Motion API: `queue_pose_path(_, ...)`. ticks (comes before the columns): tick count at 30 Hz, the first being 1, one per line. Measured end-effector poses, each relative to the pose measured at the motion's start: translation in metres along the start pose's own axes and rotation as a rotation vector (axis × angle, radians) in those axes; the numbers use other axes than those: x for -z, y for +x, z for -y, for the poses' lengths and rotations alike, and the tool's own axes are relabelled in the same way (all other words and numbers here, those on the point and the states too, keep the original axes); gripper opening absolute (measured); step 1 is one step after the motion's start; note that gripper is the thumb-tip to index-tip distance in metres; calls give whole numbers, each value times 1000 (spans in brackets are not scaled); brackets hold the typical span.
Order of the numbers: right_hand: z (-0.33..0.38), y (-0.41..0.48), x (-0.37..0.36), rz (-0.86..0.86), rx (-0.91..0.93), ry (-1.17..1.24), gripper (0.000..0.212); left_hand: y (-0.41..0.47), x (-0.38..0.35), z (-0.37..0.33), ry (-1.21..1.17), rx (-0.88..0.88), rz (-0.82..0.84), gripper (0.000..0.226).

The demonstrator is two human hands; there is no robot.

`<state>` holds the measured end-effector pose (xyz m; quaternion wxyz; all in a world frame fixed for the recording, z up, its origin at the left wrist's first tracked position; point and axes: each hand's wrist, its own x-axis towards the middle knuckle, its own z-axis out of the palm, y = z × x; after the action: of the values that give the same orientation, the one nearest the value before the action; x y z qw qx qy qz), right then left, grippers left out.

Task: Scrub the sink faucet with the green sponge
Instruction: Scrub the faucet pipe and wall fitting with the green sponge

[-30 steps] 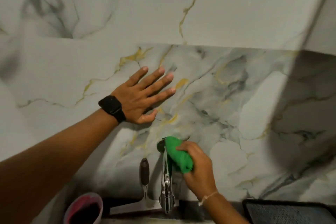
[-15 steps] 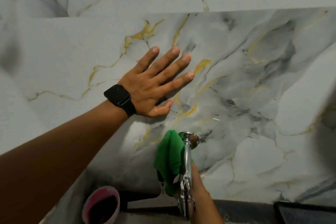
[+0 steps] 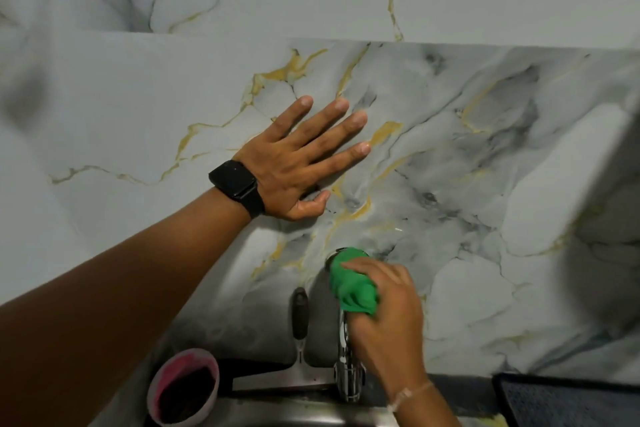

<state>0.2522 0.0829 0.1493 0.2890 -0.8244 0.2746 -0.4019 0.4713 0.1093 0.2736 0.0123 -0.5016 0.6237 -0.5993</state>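
In the head view, the green sponge (image 3: 353,282) is gripped in the right hand (image 3: 388,315) and pressed over the top of the chrome faucet (image 3: 348,374) — at the wall mount. The left hand (image 3: 294,163) is laid flat, fingers spread, on the marble wall (image 3: 485,156). A squeegee (image 3: 300,333) and a pink cup (image 3: 183,386) are seen just left of the faucet.
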Motion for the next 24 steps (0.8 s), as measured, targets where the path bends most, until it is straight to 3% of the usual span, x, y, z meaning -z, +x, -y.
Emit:
queue_pose_path(3,21,25,-8,289,296,-585,28,-1,1,-1,8,8,7,75)
queue_pose_path(7,53,40,-24,529,462,-846,26,1,2,0,8,-6,22,76)
queue_pose_path(10,38,35,-15,433,344,-681,23,0,1,0,13,-4,11,77)
queue_pose_path(13,12,-1,-4,152,-7,-84,32,-2,0,-1,27,2,14,77)
queue_pose_path(15,7,-25,-6,173,-224,219,35,-2,0,-1,29,1,12,76)
queue_pose_path(17,8,-30,-9,230,-346,366,31,-1,-1,0,31,-9,16,76)
queue_pose_path(18,8,-27,-10,223,-355,346,30,0,-1,0,36,-12,18,76)
queue_pose_path(20,11,-18,-10,184,-265,83,32,0,-1,0,45,-11,16,76)
queue_pose_path(24,25,-2,-20,235,-95,-349,62,-1,-2,0,56,-14,-3,76)
